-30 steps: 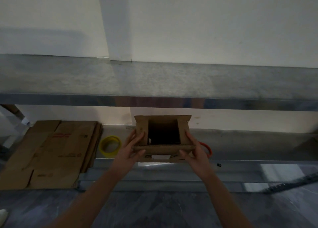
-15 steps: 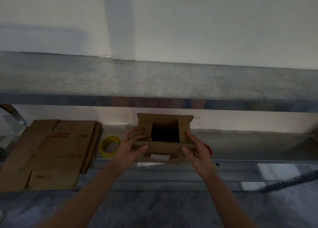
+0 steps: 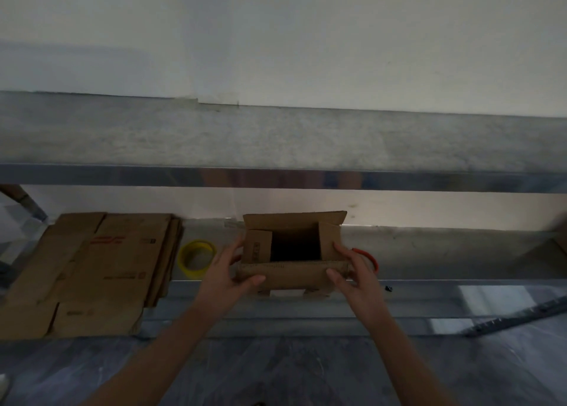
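Observation:
A small brown cardboard box point(image 3: 291, 275) sits on the lower metal shelf point(image 3: 429, 295), its top flaps open and its inside dark. My left hand point(image 3: 225, 272) grips the box's left side, thumb on the near flap and fingers behind the left flap. On the right side my right hand point(image 3: 352, 275) holds the box the same way, thumb over the near flap. A white label shows on the box's front face.
A stack of flattened cardboard boxes point(image 3: 92, 270) lies at the shelf's left. A yellow tape roll point(image 3: 196, 257) sits between the stack and the box. A red-orange ring point(image 3: 369, 258) peeks out behind my right hand. The upper shelf point(image 3: 276, 142) overhangs.
The box and both hands have stayed on the lower shelf; the far flap now stands more upright and my thumbs have shifted along the near flap. My view has drifted slightly.

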`<action>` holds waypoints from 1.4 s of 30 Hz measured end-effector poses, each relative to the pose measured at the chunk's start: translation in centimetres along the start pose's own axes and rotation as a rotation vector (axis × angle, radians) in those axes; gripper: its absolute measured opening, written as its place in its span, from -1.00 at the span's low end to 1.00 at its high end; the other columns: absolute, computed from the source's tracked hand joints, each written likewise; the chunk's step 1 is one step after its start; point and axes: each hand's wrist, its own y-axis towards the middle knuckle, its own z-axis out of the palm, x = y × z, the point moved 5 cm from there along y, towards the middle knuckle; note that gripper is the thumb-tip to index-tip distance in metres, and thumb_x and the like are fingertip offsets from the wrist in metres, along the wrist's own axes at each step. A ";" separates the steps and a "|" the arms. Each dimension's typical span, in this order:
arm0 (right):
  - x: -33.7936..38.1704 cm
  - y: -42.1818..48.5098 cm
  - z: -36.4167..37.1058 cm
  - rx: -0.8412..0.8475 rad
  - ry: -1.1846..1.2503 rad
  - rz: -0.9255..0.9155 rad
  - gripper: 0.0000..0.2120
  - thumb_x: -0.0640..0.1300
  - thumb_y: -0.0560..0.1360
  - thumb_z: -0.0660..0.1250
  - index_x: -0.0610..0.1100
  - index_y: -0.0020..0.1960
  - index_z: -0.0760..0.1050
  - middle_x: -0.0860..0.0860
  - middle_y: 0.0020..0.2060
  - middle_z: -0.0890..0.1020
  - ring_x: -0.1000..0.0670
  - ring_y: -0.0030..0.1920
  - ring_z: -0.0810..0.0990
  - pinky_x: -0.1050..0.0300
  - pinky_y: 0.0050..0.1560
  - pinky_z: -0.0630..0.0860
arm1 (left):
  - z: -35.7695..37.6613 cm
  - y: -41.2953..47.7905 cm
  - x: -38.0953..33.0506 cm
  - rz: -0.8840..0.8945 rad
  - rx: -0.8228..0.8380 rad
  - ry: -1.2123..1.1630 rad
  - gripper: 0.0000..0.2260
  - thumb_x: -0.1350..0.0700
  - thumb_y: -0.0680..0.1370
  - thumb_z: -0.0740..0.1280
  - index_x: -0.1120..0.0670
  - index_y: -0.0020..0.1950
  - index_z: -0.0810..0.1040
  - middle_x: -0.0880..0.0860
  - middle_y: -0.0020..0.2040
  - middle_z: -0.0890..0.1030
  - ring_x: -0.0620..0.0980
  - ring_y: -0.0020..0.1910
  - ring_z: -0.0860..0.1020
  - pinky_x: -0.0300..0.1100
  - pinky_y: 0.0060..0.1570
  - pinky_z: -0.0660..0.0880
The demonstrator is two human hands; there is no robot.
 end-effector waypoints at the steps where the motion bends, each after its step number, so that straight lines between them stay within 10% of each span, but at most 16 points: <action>1: -0.1 0.1 0.1 0.018 -0.008 0.008 -0.43 0.34 0.35 0.36 0.33 0.34 0.38 0.34 0.27 0.38 0.14 0.31 0.44 0.13 0.28 0.49 | 0.1 -0.2 0.2 -0.013 0.015 0.031 -0.19 -0.18 0.30 0.49 -0.18 0.48 0.21 -0.23 0.27 0.42 -0.41 0.24 0.36 -0.48 0.19 0.33; 4: -0.9 -0.3 0.9 0.067 -0.008 0.035 -0.50 0.27 0.38 0.38 0.35 0.30 0.38 0.23 0.30 0.42 0.21 0.27 0.46 0.29 0.18 0.53 | 0.7 -1.2 1.7 -0.094 0.045 0.078 -0.18 -0.15 0.32 0.49 -0.03 0.51 0.24 -0.05 0.37 0.40 -0.14 0.33 0.37 -0.21 0.31 0.35; 10: -1.6 1.1 1.4 0.087 0.075 0.145 -0.36 0.15 0.42 0.41 0.16 0.45 0.31 0.10 0.36 0.42 0.01 0.34 0.45 -0.08 0.28 0.53 | 1.7 1.0 1.3 -0.201 0.077 -0.246 -0.20 0.18 0.43 0.49 -0.16 0.51 0.12 -0.13 0.33 0.38 -0.50 0.08 0.46 -0.46 -0.04 0.48; 14: -0.5 3.2 1.1 0.090 0.130 0.187 -0.29 0.00 0.43 0.47 0.24 0.45 0.17 0.13 0.26 0.45 0.14 0.15 0.49 0.30 -0.07 0.59 | 1.0 3.5 1.4 -0.263 0.143 -0.238 -0.17 0.02 0.45 0.46 -0.26 0.52 -0.01 -0.09 0.30 0.40 -0.27 0.01 0.56 -0.35 -0.17 0.56; 24: 0.0 5.9 0.1 0.167 -0.030 0.138 -0.03 -0.11 0.43 0.50 0.13 0.58 -0.10 0.01 0.42 0.32 -0.05 0.39 0.38 -0.05 0.29 0.47 | 1.2 6.3 2.1 -0.130 0.221 0.003 -0.04 0.04 0.35 0.56 -0.42 0.45 -0.05 -0.13 0.36 0.26 -0.27 0.15 0.43 -0.44 0.00 0.50; 30: -1.4 6.7 0.2 0.100 -0.261 0.113 -0.55 0.03 0.48 0.46 0.25 0.28 0.38 0.03 0.39 0.41 0.03 0.22 0.48 0.09 0.22 0.51 | 1.3 5.9 3.0 -0.128 0.132 0.199 -0.55 -0.13 0.38 0.50 -0.20 0.18 0.38 -0.07 0.31 0.41 -0.08 0.20 0.46 -0.10 0.13 0.51; 34: -2.3 6.5 0.2 0.093 -0.342 0.097 -0.51 0.16 0.49 0.39 0.25 0.39 0.37 0.00 0.44 0.36 -0.03 0.31 0.47 -0.07 0.34 0.47 | 1.4 5.8 3.3 -0.056 0.080 0.253 -0.56 -0.13 0.43 0.45 -0.12 0.27 0.48 -0.07 0.44 0.33 -0.03 0.36 0.38 -0.07 0.30 0.42; 42: -1.6 6.9 0.7 -0.013 -0.673 -0.057 -0.54 0.09 0.62 0.21 0.14 0.50 0.29 0.02 0.53 0.23 -0.11 0.48 0.24 -0.09 0.47 0.27 | 3.0 6.0 3.3 0.079 0.220 0.499 -0.28 -0.25 0.51 0.26 0.00 0.57 0.09 -0.18 0.54 -0.03 -0.08 0.52 0.09 -0.23 0.45 0.06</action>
